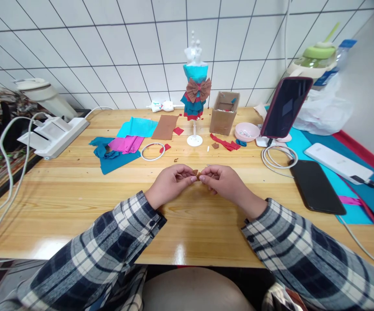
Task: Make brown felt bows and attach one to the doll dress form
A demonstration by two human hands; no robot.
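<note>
Pinching brown scrap with left hand and right hand; lying at three o'clock from left, nine from right, equally near, perhaps running nine-to-three.

no readable text, labels or numbers

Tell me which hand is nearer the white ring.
Left. The left hand is on the near side of the white ring, slightly right; the right hand is farther right.
</note>
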